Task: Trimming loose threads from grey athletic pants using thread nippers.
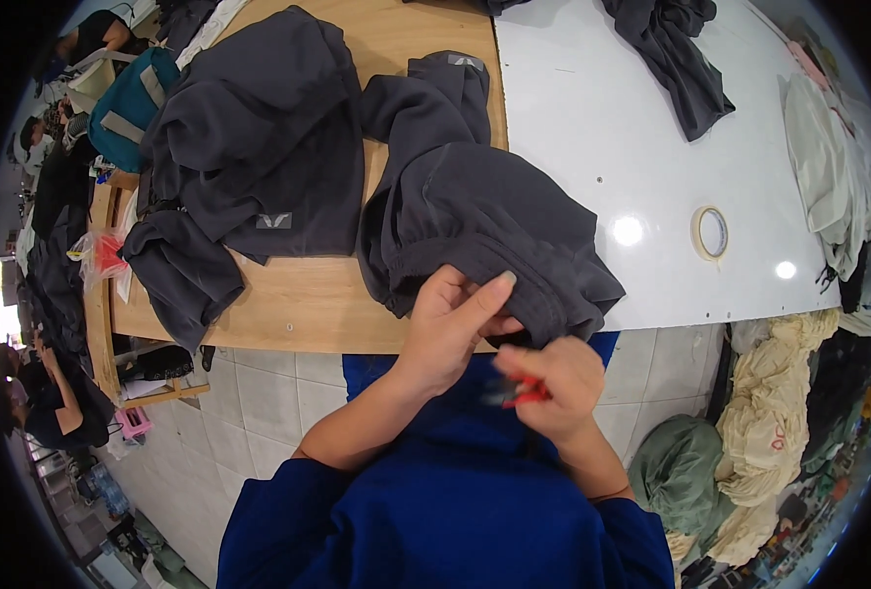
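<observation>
A dark grey garment with a gathered elastic waistband lies in front of me at the table's near edge. My left hand is closed on this waistband, thumb on top and fingers curled under the edge. Close beside it on the right, my right hand grips a small red-handled cutting tool, which looks like thread snips. Motion blurs the tool, and its blades point left, just below the cloth. Part of the waistband's underside is hidden by my fingers.
More dark grey garments are piled at the left, and another lies at the far right. A tape roll rests on the white tabletop. Cream cloth bundles and a green one are on the right. People sit at far left.
</observation>
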A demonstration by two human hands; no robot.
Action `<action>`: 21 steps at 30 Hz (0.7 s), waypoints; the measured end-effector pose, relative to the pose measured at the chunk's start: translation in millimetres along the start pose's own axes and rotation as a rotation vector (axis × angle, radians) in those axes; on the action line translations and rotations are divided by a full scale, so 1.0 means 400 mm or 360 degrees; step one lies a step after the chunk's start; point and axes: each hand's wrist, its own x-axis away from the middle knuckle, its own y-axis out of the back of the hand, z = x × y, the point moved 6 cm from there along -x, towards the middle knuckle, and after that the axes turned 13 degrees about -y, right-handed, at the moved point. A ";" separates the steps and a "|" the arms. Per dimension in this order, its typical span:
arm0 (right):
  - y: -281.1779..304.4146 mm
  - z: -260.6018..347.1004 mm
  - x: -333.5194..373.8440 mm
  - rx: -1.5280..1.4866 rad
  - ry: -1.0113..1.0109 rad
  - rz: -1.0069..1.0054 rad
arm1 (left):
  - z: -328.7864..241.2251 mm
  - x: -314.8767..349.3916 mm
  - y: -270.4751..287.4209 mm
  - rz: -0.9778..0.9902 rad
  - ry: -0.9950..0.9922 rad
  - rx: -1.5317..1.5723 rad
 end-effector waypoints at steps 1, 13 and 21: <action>-0.005 0.013 0.003 -0.0105 0.0016 0.0192 | -0.011 -0.004 0.003 -0.0043 -0.0040 0.0009; 0.068 -0.008 -0.010 0.0010 -0.0382 -0.0075 | -0.009 0.000 -0.009 0.0123 -0.0261 0.0027; 0.070 -0.014 -0.016 0.0025 -0.0431 -0.0147 | -0.013 0.001 -0.014 0.0125 -0.0353 -0.0033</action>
